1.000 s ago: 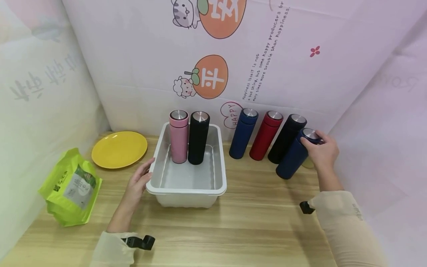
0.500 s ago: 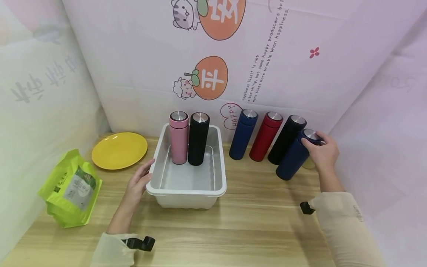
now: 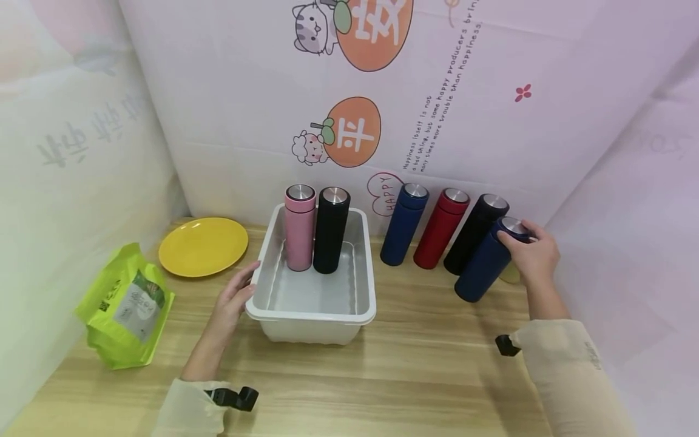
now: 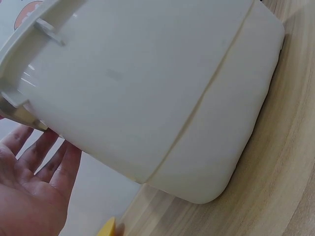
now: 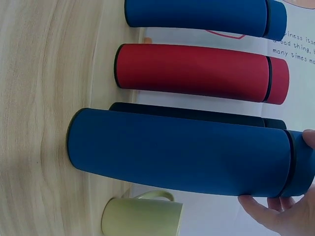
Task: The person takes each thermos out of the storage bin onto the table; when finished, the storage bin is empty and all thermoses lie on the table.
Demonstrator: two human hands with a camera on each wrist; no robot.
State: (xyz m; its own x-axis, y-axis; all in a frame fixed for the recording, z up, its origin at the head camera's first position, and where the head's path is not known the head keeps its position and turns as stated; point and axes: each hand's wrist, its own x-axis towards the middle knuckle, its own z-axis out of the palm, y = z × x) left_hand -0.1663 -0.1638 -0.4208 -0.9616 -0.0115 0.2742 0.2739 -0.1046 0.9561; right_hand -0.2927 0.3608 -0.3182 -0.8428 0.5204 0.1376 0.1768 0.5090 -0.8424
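My right hand (image 3: 531, 252) grips the cap end of a dark blue flask (image 3: 486, 262), which stands on the wooden table at the right; the right wrist view shows fingertips (image 5: 261, 206) round the same dark blue flask (image 5: 182, 153). Behind it stand a black flask (image 3: 474, 233), a red flask (image 3: 440, 228) and another blue flask (image 3: 403, 224). A white bin (image 3: 360, 303) holds a pink flask (image 3: 300, 227) and a black flask (image 3: 330, 230), both upright. My left hand (image 3: 236, 297) rests with straight fingers against the bin's left side (image 4: 147, 93).
A yellow plate (image 3: 203, 246) lies at the back left and a green pouch (image 3: 128, 306) near the left edge. A pale green mug (image 5: 142, 216) stands behind the held flask. Printed cloth walls close in the back and sides.
The camera has shifted a little; the hands, the bin and the flasks keep nearly the same places, with the right hand still on the dark blue flask.
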